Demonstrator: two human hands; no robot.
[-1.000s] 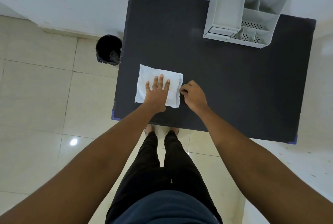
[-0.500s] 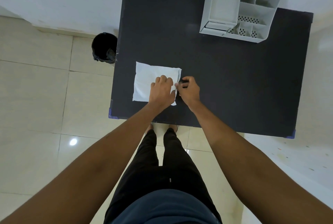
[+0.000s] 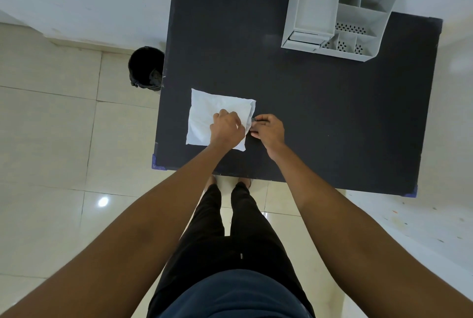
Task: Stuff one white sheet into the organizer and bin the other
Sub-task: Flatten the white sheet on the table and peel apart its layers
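Observation:
White sheets (image 3: 204,115) lie stacked flat near the front left of the black table (image 3: 320,113); I cannot tell one sheet from the other. My left hand (image 3: 226,129) rests curled on the stack's right part, fingers bunching the paper. My right hand (image 3: 268,131) pinches the stack's right edge, which is lifted and curled. The grey organizer (image 3: 302,5) with several compartments stands at the table's back right, far from both hands. A black bin (image 3: 146,67) stands on the floor by the table's left side.
The table stands against a white wall. Cream floor tiles (image 3: 51,138) spread to the left. My legs in dark trousers (image 3: 230,228) are at the table's front edge.
My left hand went from flat with fingers spread to curled on the sheets. My right hand stayed at the right edge, which has lifted and curled.

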